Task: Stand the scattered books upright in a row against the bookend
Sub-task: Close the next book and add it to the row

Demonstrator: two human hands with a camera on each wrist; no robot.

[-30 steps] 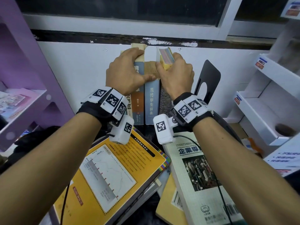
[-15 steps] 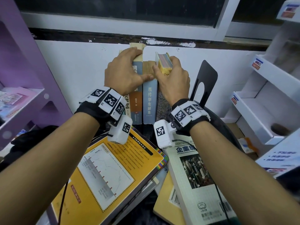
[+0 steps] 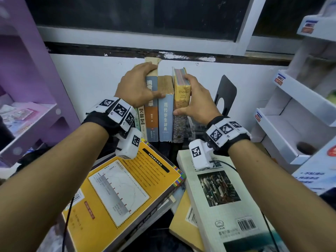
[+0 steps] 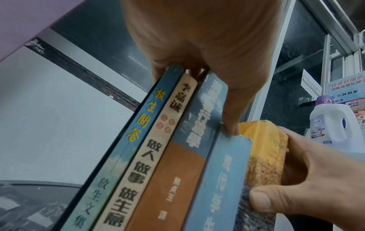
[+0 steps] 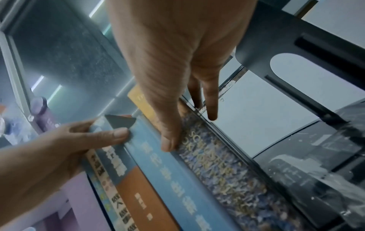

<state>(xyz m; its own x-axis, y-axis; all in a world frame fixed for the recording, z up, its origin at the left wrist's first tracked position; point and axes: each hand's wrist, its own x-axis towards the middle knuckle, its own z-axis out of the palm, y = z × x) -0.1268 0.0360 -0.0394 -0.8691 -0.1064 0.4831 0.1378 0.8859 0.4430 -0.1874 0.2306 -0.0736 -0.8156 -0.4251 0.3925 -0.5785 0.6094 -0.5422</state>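
Several books stand upright in a row (image 3: 164,113) against the white wall. My left hand (image 3: 143,86) grips the left books from above, its thumb (image 4: 231,123) on the blue spine (image 4: 223,179). My right hand (image 3: 193,100) grips the yellow-spined book (image 3: 181,91) at the row's right end, thumb on the spine (image 5: 217,157) and fingers down its far side. The black bookend (image 3: 225,95) stands right of that book with a gap between them. An orange-covered book (image 3: 127,190), a cream book (image 3: 218,200) and a yellow one (image 3: 181,226) under it lie flat in front.
A purple shelf unit (image 3: 36,99) stands at the left. White display shelves (image 3: 291,120) fill the right side. A dark window (image 3: 145,19) runs above the wall. A white bottle (image 4: 333,121) shows beyond the books in the left wrist view.
My right hand has slid down from the top of the yellow-spined book to its middle, uncovering the upper spine. My left hand keeps its hold on the left books.
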